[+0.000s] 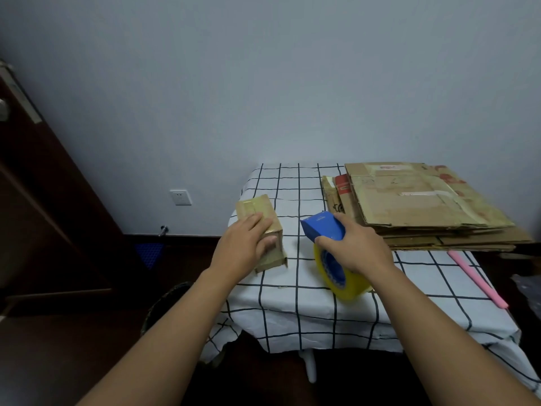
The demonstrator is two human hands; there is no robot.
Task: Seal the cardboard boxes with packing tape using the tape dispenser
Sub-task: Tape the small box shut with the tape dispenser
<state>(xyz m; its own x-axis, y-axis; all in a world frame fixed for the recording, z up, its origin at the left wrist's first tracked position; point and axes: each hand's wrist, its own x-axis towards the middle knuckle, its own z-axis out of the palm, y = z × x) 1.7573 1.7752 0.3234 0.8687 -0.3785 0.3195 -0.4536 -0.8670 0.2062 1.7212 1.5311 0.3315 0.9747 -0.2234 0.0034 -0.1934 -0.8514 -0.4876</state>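
A small cardboard box [254, 207] lies near the left edge of the table, with tape visible on its far top end. My left hand [243, 244] rests flat on top of it, thumb down its right side. To its right, my right hand [355, 247] grips a blue tape dispenser [322, 225] that carries a yellowish roll of packing tape [347, 281]. The dispenser's blue head points toward the box and stands a short gap away from it.
A stack of flattened cardboard boxes [415, 200] fills the table's back right. A pink stick [478, 278] lies near the right edge. The table has a white cloth with black grid lines [295, 303]. A dark basket [167, 303] stands on the floor at left.
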